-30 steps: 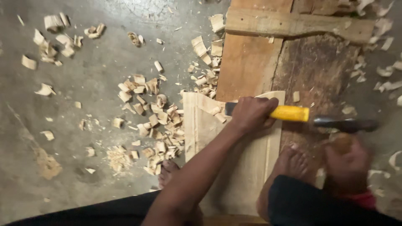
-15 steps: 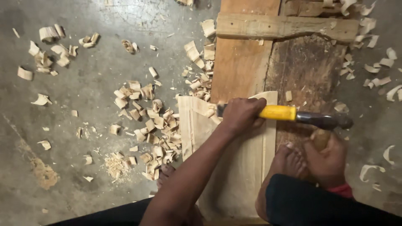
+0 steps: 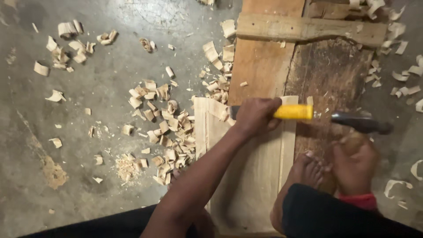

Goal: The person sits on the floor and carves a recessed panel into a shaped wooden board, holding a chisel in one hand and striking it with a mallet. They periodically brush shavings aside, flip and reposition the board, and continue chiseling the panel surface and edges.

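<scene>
My left hand is closed around a chisel-like tool with a yellow handle, held level across a pale wooden board. The tool's metal tip shows just left of my fingers. A dark bar runs on to the right from the yellow handle. Just below that bar, my right hand, with a red cuff at the wrist, is closed on a brown wooden piece; I cannot tell what it is. My bare foot rests on the board's right edge.
The pale board lies on wider brown planks with a rough crosspiece at the far end. Wood shavings lie heaped on the grey concrete floor to the left. More curls are scattered at the right.
The tool and both hands shifted slightly left, then back to the right. Both hands keep their hold, and the board and shavings stay put.
</scene>
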The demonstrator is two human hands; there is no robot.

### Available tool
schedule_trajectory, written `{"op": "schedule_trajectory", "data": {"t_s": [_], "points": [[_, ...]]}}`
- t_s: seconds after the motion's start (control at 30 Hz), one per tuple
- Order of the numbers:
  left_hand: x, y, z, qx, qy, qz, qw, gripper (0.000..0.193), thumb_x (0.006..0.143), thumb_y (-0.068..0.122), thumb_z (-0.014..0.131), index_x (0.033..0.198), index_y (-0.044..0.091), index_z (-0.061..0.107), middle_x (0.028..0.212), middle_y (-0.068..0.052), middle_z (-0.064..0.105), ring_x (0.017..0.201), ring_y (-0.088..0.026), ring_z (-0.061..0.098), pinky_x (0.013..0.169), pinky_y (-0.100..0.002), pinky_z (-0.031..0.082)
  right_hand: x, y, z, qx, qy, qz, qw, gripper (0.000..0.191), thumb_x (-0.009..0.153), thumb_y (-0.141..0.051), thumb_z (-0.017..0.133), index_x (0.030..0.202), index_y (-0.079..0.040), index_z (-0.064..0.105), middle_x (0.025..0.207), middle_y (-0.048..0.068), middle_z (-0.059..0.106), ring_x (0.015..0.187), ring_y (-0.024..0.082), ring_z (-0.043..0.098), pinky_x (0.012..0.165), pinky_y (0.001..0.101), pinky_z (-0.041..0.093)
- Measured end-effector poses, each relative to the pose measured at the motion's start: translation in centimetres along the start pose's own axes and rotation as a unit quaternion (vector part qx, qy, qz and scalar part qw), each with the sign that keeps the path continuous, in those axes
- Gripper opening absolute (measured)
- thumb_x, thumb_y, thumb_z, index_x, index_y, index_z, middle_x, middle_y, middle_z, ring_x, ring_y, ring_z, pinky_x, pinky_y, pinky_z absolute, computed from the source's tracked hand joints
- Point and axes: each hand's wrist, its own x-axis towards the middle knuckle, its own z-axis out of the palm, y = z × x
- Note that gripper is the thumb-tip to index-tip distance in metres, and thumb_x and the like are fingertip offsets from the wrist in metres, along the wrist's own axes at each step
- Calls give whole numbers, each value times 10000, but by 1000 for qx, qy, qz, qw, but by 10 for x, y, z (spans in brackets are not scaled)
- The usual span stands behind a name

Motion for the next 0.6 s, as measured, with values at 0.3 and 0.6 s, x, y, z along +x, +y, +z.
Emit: {"op": "schedule_trajectory", "data": {"t_s": [0.3, 0.6], "points": [[-42, 9, -51, 207, -281, 88, 933, 264, 915, 223, 618, 1144, 93, 626, 997, -185, 690, 660, -355, 711, 578, -484, 571, 5, 14, -25, -169, -82, 23, 982, 138, 950, -55, 704, 1057, -5, 633, 797, 45, 622, 650, 77, 563, 510, 289, 467], [-72, -51, -195, 373, -344, -70, 859, 452, 974, 331, 616, 1348, 84, 557, 1215, -239, 624, 569, -252, 670, 401, -396, 525, -16, 54, -39, -139, -102, 72, 982, 167, 949, -109, 673, 1093, -31, 638, 830, 13, 651, 681, 58, 589, 537, 261, 474]]}}
